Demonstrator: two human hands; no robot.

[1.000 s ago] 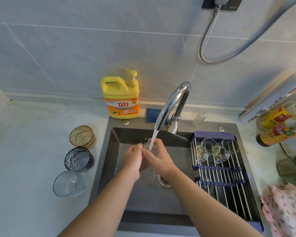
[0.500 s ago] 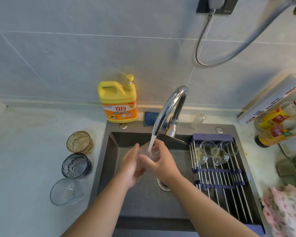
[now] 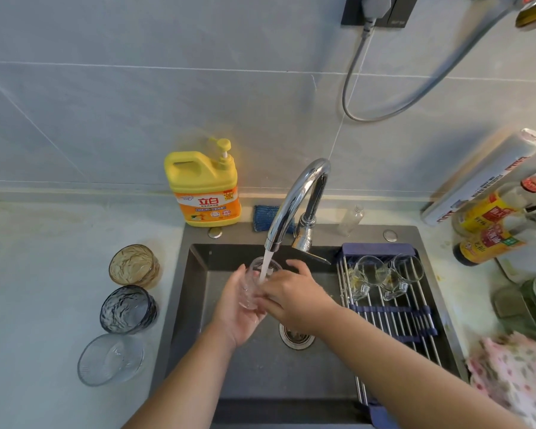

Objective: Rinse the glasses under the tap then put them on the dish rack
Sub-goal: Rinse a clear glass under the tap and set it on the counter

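Glass point(image 3: 252, 283) btm behind right hand point(image 3: 294, 297)

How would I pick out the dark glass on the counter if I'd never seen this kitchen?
Find the sink; on the counter to its left stand three glasses in a row. The dark glass is the middle one: smoky blue-grey, between an amber glass nearer the wall and a clear glass in front.

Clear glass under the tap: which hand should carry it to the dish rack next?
Right, probably. Both hands hold the clear glass, but the dish rack sits at the sink's right, beside the right hand; the left hand would reach across.
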